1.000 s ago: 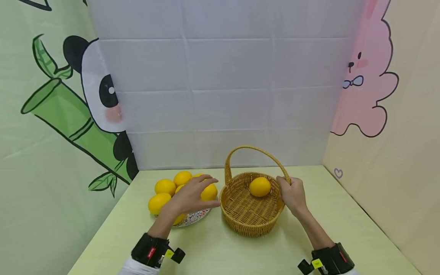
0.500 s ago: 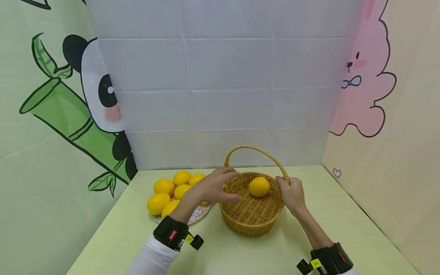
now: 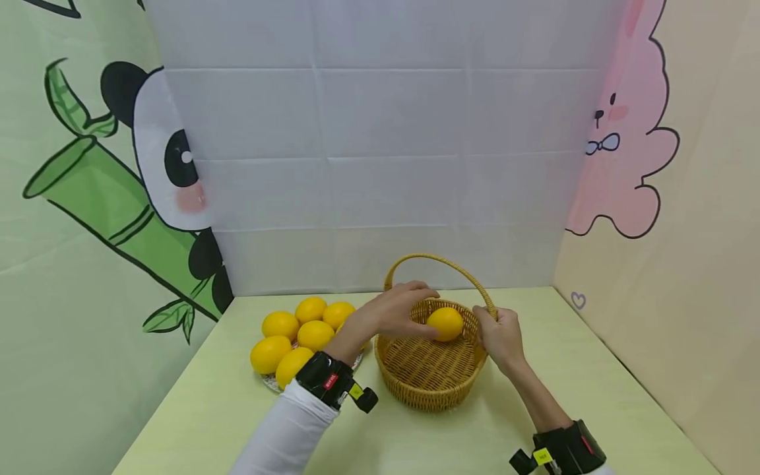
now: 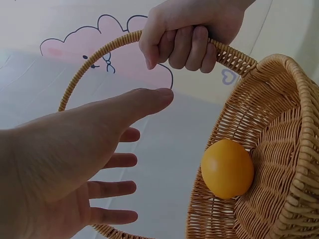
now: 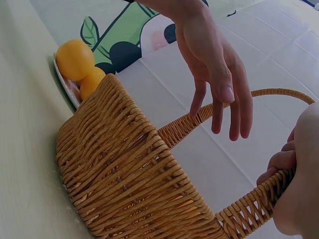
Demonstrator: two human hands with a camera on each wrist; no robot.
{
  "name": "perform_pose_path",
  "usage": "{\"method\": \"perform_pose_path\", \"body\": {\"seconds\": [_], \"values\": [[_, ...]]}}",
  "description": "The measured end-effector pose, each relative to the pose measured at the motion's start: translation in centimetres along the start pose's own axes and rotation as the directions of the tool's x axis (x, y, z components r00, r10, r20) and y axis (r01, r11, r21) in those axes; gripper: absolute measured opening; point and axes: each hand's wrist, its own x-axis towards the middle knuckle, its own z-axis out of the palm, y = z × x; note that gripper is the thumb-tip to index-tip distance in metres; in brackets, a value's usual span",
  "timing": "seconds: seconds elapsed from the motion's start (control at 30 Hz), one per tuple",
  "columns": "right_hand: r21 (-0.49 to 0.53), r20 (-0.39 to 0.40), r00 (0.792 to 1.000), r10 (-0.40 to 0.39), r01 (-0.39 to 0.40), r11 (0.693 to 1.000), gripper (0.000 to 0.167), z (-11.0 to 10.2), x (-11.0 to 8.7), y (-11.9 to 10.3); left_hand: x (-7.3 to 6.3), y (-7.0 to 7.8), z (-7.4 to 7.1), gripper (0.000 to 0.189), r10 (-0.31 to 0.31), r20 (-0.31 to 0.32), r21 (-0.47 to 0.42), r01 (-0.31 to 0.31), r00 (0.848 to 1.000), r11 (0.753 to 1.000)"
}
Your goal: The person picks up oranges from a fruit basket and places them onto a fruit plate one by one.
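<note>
A wicker basket (image 3: 429, 396) with a tall arched handle (image 3: 427, 256) stands on the table. One lemon (image 3: 445, 324) lies inside it, by the far right wall. My right hand (image 3: 501, 338) grips the handle low on its right side, fingers curled round it in the left wrist view. My left hand (image 3: 399, 313) is over the basket with nothing in it, its fingers extended and thumb apart in the left wrist view. In the head view its thumb overlaps the lemon's left edge. Left of the basket several lemons (image 3: 316, 336) lie on a patterned plate (image 3: 270, 383), partly hidden by my left forearm.
The pale table (image 3: 196, 402) meets a grey cloth backdrop (image 3: 380, 191) close behind the basket. A panda-print wall (image 3: 160, 152) stands on the left, a wall with a pink animal (image 3: 623, 171) on the right. Each wrist wears a black camera band (image 3: 325, 381).
My left hand has moved right from above the plate to over the basket, near the lemon inside it. My right hand keeps its grip on the handle, and the basket stays in place.
</note>
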Motion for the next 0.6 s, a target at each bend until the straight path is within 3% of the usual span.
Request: {"method": "perform_pose_path", "body": {"seconds": [0.3,0.6], "values": [[0.029,0.01,1.0,-0.005,0.005,1.0,0.053,-0.7,0.6,0.1,3.5,1.6,1.0,0.076,-0.018,0.023,0.034,0.017,1.0,0.999],[0.02,0.011,1.0,0.007,-0.007,1.0,0.053,-1.2,1.2,0.7,7.0,2.2,3.2,0.075,-0.049,0.079,0.047,0.045,0.996,0.998]]}}
